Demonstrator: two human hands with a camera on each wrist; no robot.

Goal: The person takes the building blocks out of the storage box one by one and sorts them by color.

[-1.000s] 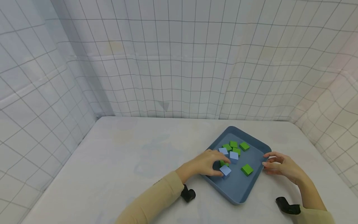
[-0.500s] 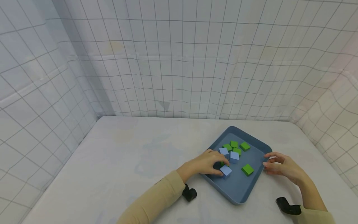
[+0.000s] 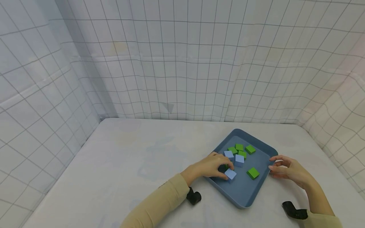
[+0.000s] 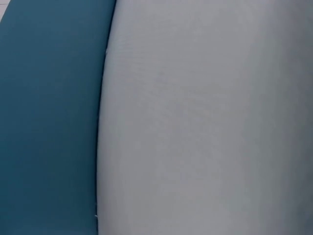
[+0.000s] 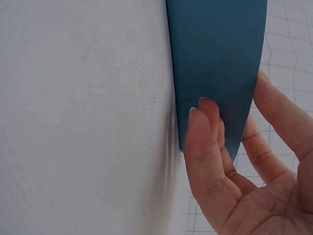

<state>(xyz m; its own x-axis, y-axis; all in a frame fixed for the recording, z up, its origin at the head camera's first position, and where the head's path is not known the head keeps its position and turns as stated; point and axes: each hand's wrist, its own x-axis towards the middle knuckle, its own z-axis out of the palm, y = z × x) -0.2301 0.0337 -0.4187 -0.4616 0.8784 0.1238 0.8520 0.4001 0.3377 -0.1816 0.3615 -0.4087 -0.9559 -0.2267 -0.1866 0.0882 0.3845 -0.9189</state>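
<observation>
A blue tray with a low raised rim lies turned at an angle on the right half of the table. Over its left side my left hand reaches in, pinching a light blue cube between thumb and fingers. A green block beside this hand is mostly hidden by the fingers. My right hand rests at the tray's right edge. In the right wrist view its loosely bent fingers lie against the tray's outer wall, with another fingertip at the rim.
Two more light blue cubes sit in the tray, near several green blocks at its far end. A single green block lies apart toward the right side. The white table is bordered by grid-patterned curtains.
Almost nothing differs. Both hands keep their places at the tray, and the whole scene shifts very slightly to the right in the head view.
</observation>
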